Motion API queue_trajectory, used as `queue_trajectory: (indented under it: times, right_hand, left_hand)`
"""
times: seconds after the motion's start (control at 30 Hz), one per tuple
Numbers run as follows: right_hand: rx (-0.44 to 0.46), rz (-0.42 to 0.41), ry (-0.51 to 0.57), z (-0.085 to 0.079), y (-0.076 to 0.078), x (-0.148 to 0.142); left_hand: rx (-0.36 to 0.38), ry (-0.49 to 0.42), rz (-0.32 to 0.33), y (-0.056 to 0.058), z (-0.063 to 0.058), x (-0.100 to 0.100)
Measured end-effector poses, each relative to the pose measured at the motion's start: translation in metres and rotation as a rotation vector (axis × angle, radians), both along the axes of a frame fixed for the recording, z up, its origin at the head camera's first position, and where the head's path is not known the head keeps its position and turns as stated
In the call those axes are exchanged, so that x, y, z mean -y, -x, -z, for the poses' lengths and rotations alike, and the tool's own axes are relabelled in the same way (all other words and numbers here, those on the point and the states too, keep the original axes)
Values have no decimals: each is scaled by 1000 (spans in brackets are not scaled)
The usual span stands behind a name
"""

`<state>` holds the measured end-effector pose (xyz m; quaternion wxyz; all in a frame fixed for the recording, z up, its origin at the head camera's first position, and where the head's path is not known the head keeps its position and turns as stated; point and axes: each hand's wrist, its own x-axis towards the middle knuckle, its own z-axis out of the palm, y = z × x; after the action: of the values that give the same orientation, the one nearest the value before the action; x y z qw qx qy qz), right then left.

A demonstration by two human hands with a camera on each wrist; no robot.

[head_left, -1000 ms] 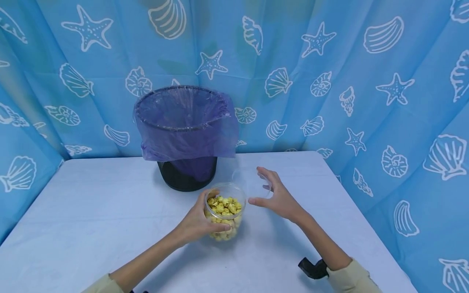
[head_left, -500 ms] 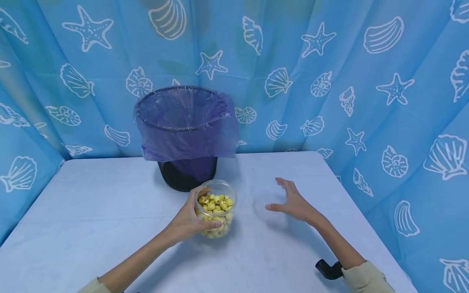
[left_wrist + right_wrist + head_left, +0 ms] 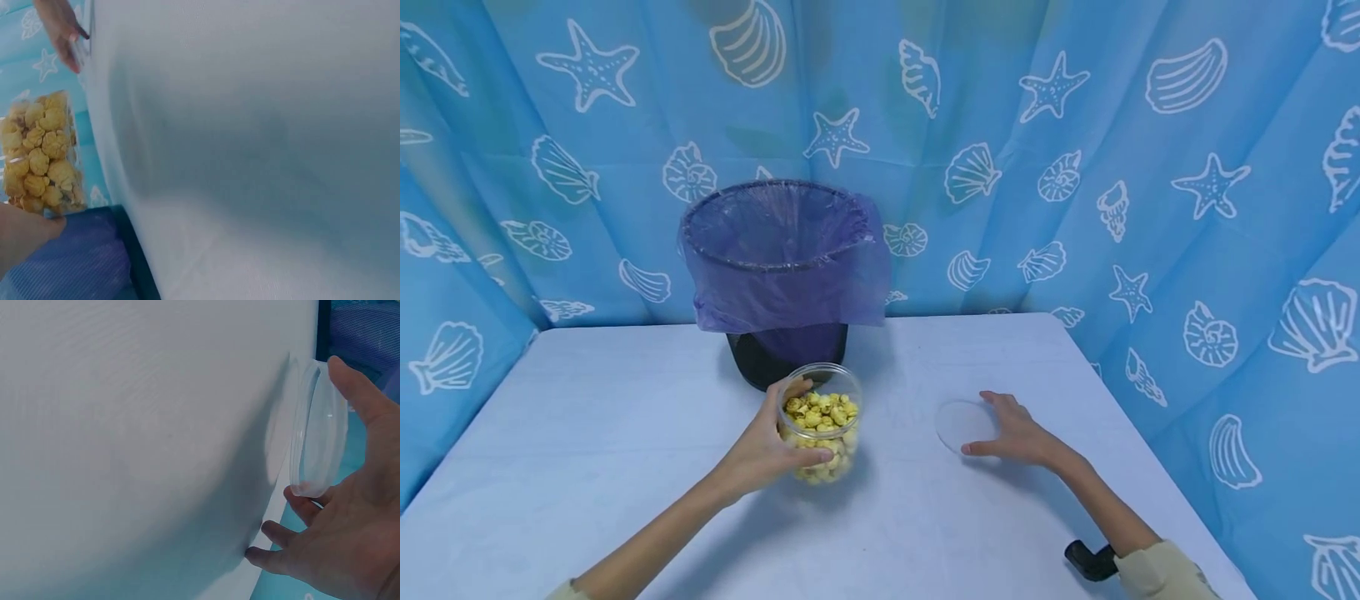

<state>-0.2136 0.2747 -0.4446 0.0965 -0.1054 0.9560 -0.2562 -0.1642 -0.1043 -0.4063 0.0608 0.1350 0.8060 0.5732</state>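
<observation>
A clear plastic jar [image 3: 842,450] of yellow popcorn [image 3: 822,410] has its mouth uncovered, just in front of the waste bin. My left hand [image 3: 763,454] grips its side, thumb across the front and fingers around the back. In the left wrist view, the jar [image 3: 40,153] shows above the thumb, packed with popcorn. To the right, my right hand [image 3: 1018,435] holds a clear round lid [image 3: 957,427] low over the table. The right wrist view shows that lid [image 3: 322,434] pinched at its edges between thumb and fingers, with the other fingertips down near the tabletop.
A black waste bin [image 3: 752,360] with a purple liner [image 3: 790,304] folded over its rim stands at the table's back. Behind hangs a blue shell-print curtain [image 3: 985,108]. A black curved piece [image 3: 1090,560] shows beside the right sleeve [image 3: 1161,571]. White cloth covers the table [image 3: 587,400].
The left hand has carried the jar leftward, closer to the bin. The right hand has moved right and down toward the tabletop with the lid, away from the jar.
</observation>
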Motion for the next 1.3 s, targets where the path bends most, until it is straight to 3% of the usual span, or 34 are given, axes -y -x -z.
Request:
queue_trajectory:
  times: [0.4,0.77,0.97,1.3]
  right_hand:
    - [-53,-4,-134,4,-2,1]
    - [-38,-27,-159,-2,1,3]
    - [-127,-57,-29,-26,7,3]
    - [-257,-121,72,-88,15,25]
  left_hand:
    - [13,-25,-29,-6,-17,22]
    - [-84,34,-96,-13,-54,60]
    - [-137,85,-159,-16,-82,79]
    - [-201,134,-237,-11,-114,98]
